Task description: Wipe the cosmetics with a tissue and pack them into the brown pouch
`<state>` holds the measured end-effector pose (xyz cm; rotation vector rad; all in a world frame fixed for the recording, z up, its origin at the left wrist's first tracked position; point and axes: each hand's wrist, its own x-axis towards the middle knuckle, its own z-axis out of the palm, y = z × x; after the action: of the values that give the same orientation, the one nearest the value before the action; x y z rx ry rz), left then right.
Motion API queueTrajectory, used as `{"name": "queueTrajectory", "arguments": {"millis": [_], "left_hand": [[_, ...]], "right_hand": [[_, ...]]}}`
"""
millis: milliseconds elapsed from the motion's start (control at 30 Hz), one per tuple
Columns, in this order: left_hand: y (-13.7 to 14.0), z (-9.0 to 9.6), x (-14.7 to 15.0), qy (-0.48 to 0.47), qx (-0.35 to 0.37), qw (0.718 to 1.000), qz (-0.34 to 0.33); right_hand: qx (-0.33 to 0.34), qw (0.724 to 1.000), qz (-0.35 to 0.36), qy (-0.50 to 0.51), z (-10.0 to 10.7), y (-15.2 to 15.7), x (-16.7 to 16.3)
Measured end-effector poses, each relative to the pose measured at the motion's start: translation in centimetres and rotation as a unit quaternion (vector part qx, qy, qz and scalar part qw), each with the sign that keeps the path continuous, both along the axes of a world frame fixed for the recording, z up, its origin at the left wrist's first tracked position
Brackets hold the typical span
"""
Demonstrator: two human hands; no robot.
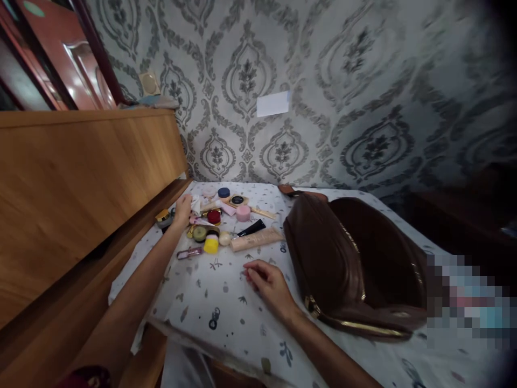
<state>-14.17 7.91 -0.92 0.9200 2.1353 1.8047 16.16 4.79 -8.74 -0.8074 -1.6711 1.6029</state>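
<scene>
My left hand (183,211) reaches to the far left of the cosmetics, fingers bent together beside a crumpled white item (195,205); what they grip is hidden. A gold-lidded jar (162,216) stands just left of it. My right hand (269,280) hovers over the patterned sheet, loosely curled, with thumb and forefinger slightly apart and nothing clear between them. Beyond it lie a beige squeeze tube (256,239) and a black tube (251,228). Nearby are a yellow-capped container (211,244), a pink jar (243,213), a red-lidded jar (214,217) and a purplish tube (189,253).
A brown leather bag (323,253) with gold zips lies on the right of the white printed sheet (226,307). Wooden panelling (92,161) borders the left side. Patterned wallpaper (246,70) rises behind, and a blue-lidded jar (223,192) sits towards it.
</scene>
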Motion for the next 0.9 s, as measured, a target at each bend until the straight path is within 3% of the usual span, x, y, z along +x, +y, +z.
{"name": "queueTrajectory", "arguments": {"millis": [100, 233, 367, 500, 700, 900], "left_hand": [[-1.5, 1.0, -3.2, 0.098, -0.059, 0.992, 0.060], [-6.0, 2.2, -6.8, 0.247, -0.159, 0.950, 0.103], [-8.8, 0.7, -8.1, 0.325, -0.278, 0.901, 0.072], [-8.9, -1.4, -8.7, 0.341, -0.336, 0.877, 0.037], [-8.4, -1.5, -10.2, 0.312, -0.313, 0.897, 0.014], [-9.8, -0.4, -10.0, 0.233, -0.198, 0.950, 0.065]], "right_hand": [[-0.014, 1.000, 0.004, -0.010, 0.1, 0.1, 0.2], [-0.009, 0.999, 0.023, -0.033, 0.2, 0.1, 0.0], [0.023, 0.998, 0.029, -0.041, 0.1, 0.0, 0.0], [0.038, 0.998, 0.034, -0.047, 0.1, 0.0, 0.0], [0.022, 0.998, 0.032, -0.048, 0.1, 0.0, -0.2], [0.019, 0.999, 0.012, -0.033, -0.2, 0.1, 0.0]]}}
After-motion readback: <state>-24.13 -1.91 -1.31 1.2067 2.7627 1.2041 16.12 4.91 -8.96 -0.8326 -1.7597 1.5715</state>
